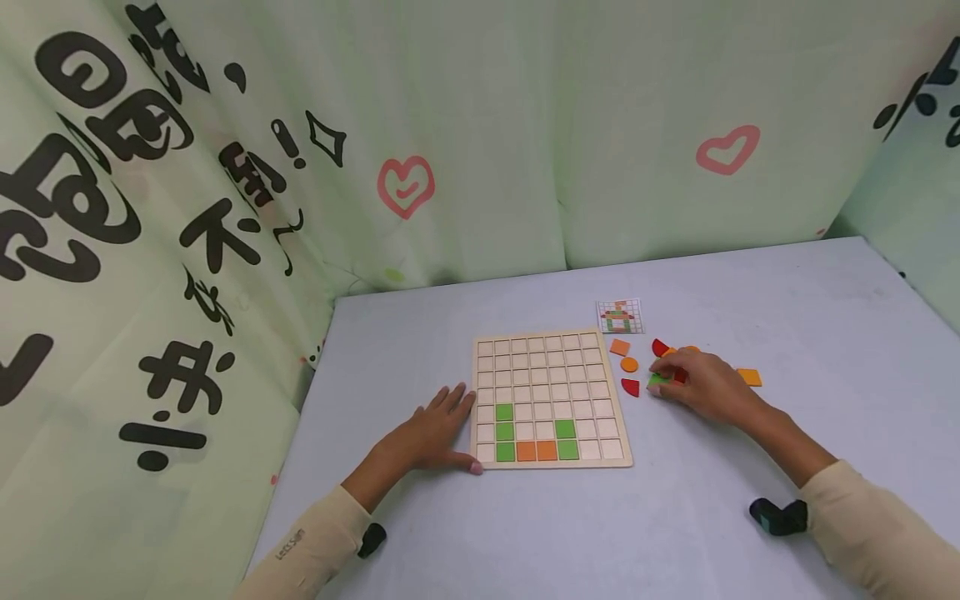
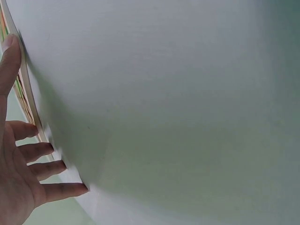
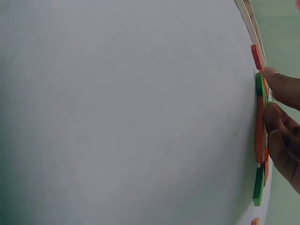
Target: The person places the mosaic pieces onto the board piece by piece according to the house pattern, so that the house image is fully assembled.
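Note:
My left hand [image 1: 435, 433] lies with fingers spread at the left edge of a square wooden grid board [image 1: 551, 400]. Its thumb touches the board's lower left corner; in the left wrist view the thumb [image 2: 10, 65] is against the board's side. Green tiles [image 1: 504, 431] and orange tiles [image 1: 536, 451] fill several cells in the lower rows. Right of the board, my right hand [image 1: 708, 383] is over a cluster of loose pieces and pinches a green tile [image 1: 658, 380] between thumb and fingers. The hand partly covers a red piece [image 1: 680, 376].
A small pattern card [image 1: 619, 317] lies behind the board's right corner. Near the right hand are an orange square [image 1: 620, 347], an orange circle [image 1: 629, 364], a red quarter-circle [image 1: 631, 387] and a yellow-orange piece [image 1: 748, 377]. A printed curtain [image 1: 480, 167] hangs behind the white table [image 1: 600, 533].

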Demonstrator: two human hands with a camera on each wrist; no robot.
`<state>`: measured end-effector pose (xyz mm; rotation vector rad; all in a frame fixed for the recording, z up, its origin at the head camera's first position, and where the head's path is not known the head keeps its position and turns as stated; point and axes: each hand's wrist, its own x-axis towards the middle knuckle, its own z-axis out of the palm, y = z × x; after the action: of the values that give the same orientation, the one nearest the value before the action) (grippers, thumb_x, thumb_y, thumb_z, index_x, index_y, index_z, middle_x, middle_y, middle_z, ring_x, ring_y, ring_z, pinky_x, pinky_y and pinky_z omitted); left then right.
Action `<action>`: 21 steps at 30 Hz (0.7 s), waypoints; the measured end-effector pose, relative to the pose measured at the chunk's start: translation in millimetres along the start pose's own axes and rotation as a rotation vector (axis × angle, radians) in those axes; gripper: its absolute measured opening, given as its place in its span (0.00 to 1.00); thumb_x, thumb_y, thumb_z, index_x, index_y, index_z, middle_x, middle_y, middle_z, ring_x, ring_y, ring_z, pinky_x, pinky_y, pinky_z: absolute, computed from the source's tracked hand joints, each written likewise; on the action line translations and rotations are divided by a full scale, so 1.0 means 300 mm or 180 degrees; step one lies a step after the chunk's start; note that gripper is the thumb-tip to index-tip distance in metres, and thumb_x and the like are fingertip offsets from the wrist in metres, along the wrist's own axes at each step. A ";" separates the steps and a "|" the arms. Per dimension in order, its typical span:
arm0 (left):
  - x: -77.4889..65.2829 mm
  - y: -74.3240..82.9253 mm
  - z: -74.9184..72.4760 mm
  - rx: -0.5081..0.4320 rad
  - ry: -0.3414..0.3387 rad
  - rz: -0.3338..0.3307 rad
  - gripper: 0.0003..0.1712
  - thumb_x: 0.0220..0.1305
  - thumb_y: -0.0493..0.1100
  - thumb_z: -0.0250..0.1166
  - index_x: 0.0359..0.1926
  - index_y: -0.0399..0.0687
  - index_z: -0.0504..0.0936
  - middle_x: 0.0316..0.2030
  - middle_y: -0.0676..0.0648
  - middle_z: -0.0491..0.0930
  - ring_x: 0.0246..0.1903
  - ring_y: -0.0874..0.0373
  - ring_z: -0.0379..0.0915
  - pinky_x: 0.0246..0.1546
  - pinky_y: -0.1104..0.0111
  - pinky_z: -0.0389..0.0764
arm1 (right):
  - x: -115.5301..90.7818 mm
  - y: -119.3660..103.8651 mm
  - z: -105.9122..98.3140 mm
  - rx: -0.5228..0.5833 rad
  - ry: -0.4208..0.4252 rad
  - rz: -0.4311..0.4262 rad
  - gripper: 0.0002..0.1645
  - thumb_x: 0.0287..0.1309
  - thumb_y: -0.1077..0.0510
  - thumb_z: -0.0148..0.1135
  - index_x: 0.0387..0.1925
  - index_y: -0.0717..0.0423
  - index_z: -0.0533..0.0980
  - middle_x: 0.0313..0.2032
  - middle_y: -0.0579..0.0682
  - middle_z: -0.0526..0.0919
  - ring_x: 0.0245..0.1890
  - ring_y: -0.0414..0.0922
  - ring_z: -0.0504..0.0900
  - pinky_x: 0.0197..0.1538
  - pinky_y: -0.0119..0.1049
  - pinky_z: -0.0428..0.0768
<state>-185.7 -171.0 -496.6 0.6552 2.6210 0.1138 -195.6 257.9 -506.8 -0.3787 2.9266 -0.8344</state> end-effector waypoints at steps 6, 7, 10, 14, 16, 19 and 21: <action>0.005 -0.002 0.007 0.0066 0.0002 0.0002 0.69 0.48 0.77 0.69 0.80 0.48 0.50 0.80 0.42 0.48 0.78 0.39 0.44 0.66 0.37 0.65 | 0.004 -0.004 0.006 -0.0043 0.0021 0.0049 0.20 0.53 0.56 0.76 0.47 0.60 0.84 0.38 0.52 0.83 0.39 0.49 0.76 0.39 0.37 0.77; 0.005 -0.003 0.008 0.0071 0.0005 0.0004 0.69 0.48 0.77 0.69 0.80 0.48 0.50 0.80 0.42 0.48 0.78 0.39 0.44 0.66 0.37 0.65 | 0.005 -0.006 0.006 -0.0039 0.0010 0.0059 0.20 0.53 0.56 0.76 0.47 0.60 0.84 0.38 0.52 0.83 0.39 0.49 0.76 0.39 0.37 0.77; 0.006 -0.003 0.008 0.0070 0.0002 0.0002 0.69 0.48 0.77 0.69 0.80 0.48 0.50 0.80 0.42 0.48 0.78 0.39 0.44 0.66 0.37 0.66 | 0.007 -0.007 0.007 -0.0022 -0.0033 0.0095 0.21 0.53 0.56 0.76 0.48 0.61 0.84 0.40 0.55 0.83 0.41 0.51 0.76 0.39 0.39 0.78; 0.007 -0.002 0.007 0.0072 -0.0013 -0.0018 0.69 0.48 0.77 0.69 0.80 0.48 0.50 0.80 0.42 0.47 0.78 0.40 0.44 0.65 0.36 0.65 | 0.008 -0.013 0.010 -0.0007 -0.0081 0.0112 0.21 0.54 0.56 0.76 0.49 0.61 0.84 0.44 0.58 0.85 0.45 0.54 0.78 0.41 0.43 0.81; 0.008 -0.003 0.007 0.0072 -0.0018 -0.0027 0.69 0.48 0.77 0.69 0.80 0.48 0.50 0.80 0.42 0.47 0.78 0.40 0.44 0.65 0.37 0.65 | 0.009 -0.016 0.011 0.0016 -0.0111 0.0114 0.21 0.54 0.57 0.76 0.49 0.60 0.84 0.41 0.56 0.85 0.43 0.53 0.78 0.38 0.40 0.81; 0.008 -0.003 0.007 0.0063 -0.0024 -0.0029 0.69 0.48 0.77 0.69 0.80 0.48 0.50 0.80 0.42 0.47 0.78 0.40 0.44 0.66 0.37 0.65 | 0.007 -0.022 0.010 0.0046 -0.0144 0.0104 0.20 0.55 0.57 0.75 0.49 0.60 0.84 0.34 0.50 0.84 0.38 0.48 0.76 0.33 0.33 0.76; 0.007 -0.003 0.006 0.0051 -0.0025 -0.0026 0.69 0.48 0.77 0.69 0.80 0.48 0.50 0.80 0.42 0.47 0.78 0.40 0.44 0.66 0.37 0.65 | 0.004 -0.027 0.009 0.0059 -0.0147 0.0108 0.20 0.56 0.57 0.74 0.50 0.59 0.83 0.30 0.46 0.80 0.35 0.45 0.74 0.30 0.31 0.73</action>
<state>-186.9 -170.9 -499.4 0.6490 2.6193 0.0875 -194.7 249.7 -504.8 -0.3414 2.8726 -0.8363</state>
